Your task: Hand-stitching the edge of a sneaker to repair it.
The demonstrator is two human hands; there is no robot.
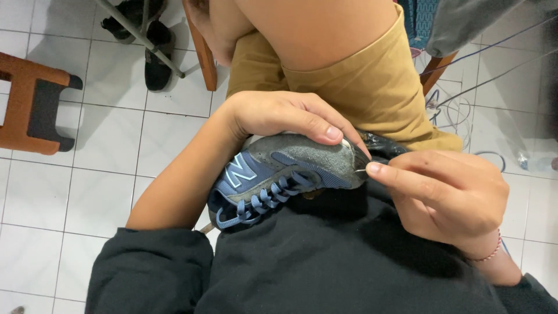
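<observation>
1. The left hand [279,113] closes its grip over the toe of a blue and grey sneaker [285,174], fingers curled across the top.
2. The sneaker lies on its side against the person's dark sweatshirt [349,256], its blue laces [261,200] below that grip.
3. The right hand [447,195] pinches a thin needle [361,170] narrowly at the toe's tip.
4. Behind the grips: mustard shorts [372,81] and white tiled floor [87,186].

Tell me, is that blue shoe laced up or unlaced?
Laced. The blue laces cross through the eyelets of the shoe, which lies on its side under the left hand. Whether they are knotted, I cannot tell.
</observation>
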